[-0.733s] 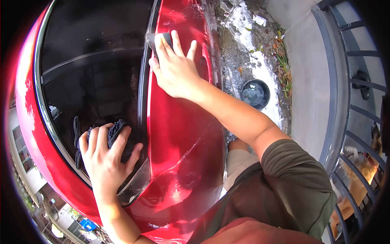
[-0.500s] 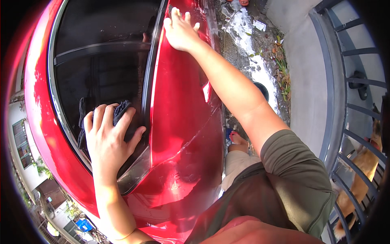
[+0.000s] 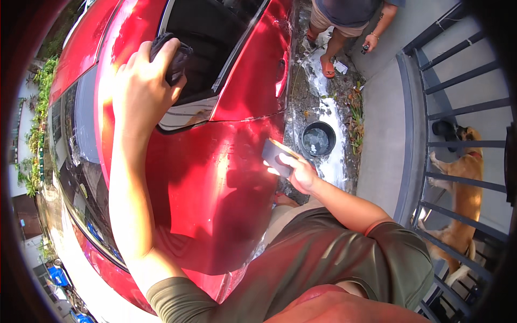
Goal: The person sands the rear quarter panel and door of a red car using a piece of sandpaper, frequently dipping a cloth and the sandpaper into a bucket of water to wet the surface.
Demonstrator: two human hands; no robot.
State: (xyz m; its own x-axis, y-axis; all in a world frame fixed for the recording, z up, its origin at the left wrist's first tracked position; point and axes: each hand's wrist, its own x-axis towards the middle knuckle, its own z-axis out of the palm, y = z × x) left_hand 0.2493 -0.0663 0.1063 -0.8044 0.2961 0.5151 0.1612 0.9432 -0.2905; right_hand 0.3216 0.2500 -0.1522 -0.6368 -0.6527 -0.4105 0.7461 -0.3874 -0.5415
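Note:
My left hand [image 3: 141, 89] is closed on a bunched dark cloth [image 3: 179, 60] at the top edge of the side window [image 3: 207, 43] of a red car [image 3: 188, 167]. Part of the cloth is hidden behind my fingers. Near the car's side, my right hand [image 3: 302, 175] grips a flat, dark grey rectangular block [image 3: 273, 157] with a yellowish edge. That block appears to be held just off the rear panel; whether it touches the paint I cannot tell.
A dark bucket [image 3: 305, 141] of water stands on the wet, foam-streaked ground beside the car. Another person [image 3: 350, 13] in orange sandals stands farther ahead, a small dark object in one hand. On the right, a tan dog [image 3: 467, 185] is behind a grey metal railing [image 3: 468, 144].
My view has shifted toward the car's rear. The left hand has gone from the window glass to its top edge with the cloth. My right hand has come back from the door, the block now visible.

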